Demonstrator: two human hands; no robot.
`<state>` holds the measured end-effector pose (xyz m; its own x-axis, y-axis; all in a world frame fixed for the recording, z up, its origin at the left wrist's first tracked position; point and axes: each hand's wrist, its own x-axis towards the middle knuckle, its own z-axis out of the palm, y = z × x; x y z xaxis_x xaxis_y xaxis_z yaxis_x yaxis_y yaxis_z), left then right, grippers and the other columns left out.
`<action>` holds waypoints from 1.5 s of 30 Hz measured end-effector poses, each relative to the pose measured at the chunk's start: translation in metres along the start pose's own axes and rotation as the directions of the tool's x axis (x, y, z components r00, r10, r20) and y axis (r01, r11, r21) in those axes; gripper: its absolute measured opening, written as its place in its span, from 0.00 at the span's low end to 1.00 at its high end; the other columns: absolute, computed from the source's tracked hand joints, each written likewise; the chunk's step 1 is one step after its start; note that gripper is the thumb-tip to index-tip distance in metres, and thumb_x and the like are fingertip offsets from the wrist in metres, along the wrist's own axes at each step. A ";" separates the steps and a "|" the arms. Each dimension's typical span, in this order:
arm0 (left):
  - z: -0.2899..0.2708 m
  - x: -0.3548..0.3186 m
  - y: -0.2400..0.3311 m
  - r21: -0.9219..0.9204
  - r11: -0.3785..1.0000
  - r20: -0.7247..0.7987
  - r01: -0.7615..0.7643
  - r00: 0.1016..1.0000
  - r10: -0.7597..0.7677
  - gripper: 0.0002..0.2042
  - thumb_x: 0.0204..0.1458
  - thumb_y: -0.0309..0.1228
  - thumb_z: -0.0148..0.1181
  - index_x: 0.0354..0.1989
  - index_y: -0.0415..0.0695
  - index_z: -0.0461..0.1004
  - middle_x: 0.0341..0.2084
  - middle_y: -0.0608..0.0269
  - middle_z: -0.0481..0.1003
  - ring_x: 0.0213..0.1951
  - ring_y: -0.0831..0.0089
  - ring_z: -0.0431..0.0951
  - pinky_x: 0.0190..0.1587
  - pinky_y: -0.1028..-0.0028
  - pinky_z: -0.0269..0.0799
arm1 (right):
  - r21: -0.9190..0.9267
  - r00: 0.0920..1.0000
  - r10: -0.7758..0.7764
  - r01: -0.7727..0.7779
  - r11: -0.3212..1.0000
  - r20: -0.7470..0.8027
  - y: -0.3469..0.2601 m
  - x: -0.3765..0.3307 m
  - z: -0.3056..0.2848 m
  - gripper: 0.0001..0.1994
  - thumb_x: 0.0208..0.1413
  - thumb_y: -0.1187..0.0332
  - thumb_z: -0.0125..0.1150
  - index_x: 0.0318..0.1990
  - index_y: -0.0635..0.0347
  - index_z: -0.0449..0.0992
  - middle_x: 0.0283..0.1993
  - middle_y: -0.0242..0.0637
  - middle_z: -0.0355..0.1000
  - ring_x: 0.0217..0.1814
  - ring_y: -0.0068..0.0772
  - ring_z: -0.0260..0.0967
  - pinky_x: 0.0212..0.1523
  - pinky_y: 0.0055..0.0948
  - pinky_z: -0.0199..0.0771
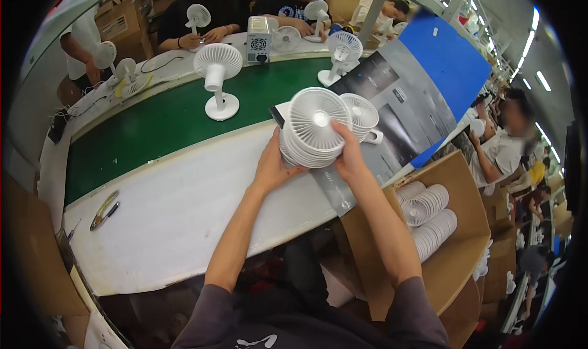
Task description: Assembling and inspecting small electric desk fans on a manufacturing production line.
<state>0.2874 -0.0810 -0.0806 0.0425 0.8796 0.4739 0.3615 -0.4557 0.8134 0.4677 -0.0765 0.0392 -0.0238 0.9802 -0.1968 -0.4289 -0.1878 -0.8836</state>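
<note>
A stack of round white fan grilles is held between my two hands above the white tabletop. My left hand is wrapped round the stack's left and lower side. On its right side my right hand grips it, with the thumb over the top grille. Just behind stands a second, smaller-looking stack of white grilles, partly covered by the held one. An open cardboard box to my right contains several rows of stacked white grilles.
A green conveyor belt carries white fans. Grey printed sheeting and a blue panel lie right. Pliers rest at left. Across the belt, people handle fans near a white boxy device.
</note>
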 end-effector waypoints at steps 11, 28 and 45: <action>-0.006 -0.003 0.011 -0.026 0.999 0.025 0.022 0.999 -0.021 0.56 0.29 0.38 0.81 0.70 0.39 0.53 0.61 0.46 0.67 0.59 0.48 0.71 0.61 0.58 0.67 | -0.495 0.991 -0.105 0.131 0.859 0.082 0.013 0.016 -0.004 0.27 0.58 0.58 0.61 0.61 0.63 0.70 0.55 0.43 0.74 0.56 0.32 0.72 0.56 0.27 0.70; 0.001 -0.001 0.006 -0.046 0.997 -0.011 0.067 0.998 -0.068 0.54 0.35 0.38 0.79 0.71 0.39 0.51 0.66 0.47 0.62 0.65 0.50 0.65 0.65 0.59 0.62 | -0.379 0.998 -0.001 0.022 0.925 0.055 0.004 0.022 -0.016 0.26 0.66 0.53 0.49 0.62 0.64 0.68 0.61 0.45 0.68 0.62 0.38 0.65 0.63 0.36 0.60; -0.036 -0.007 -0.002 0.218 0.969 -0.194 0.119 0.978 -0.077 0.25 0.46 0.26 0.67 0.56 0.39 0.71 0.51 0.55 0.75 0.49 0.61 0.76 0.54 0.67 0.71 | -0.832 0.743 -0.542 0.539 0.134 0.393 0.130 -0.046 -0.038 0.07 0.53 0.70 0.61 0.27 0.63 0.74 0.22 0.34 0.68 0.24 0.31 0.62 0.31 0.29 0.66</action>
<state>0.2528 -0.0911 -0.0727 -0.1668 0.8687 0.4664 0.5580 -0.3069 0.7710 0.4473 -0.1481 -0.0830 -0.1406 0.8548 0.4996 0.6806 0.4500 -0.5782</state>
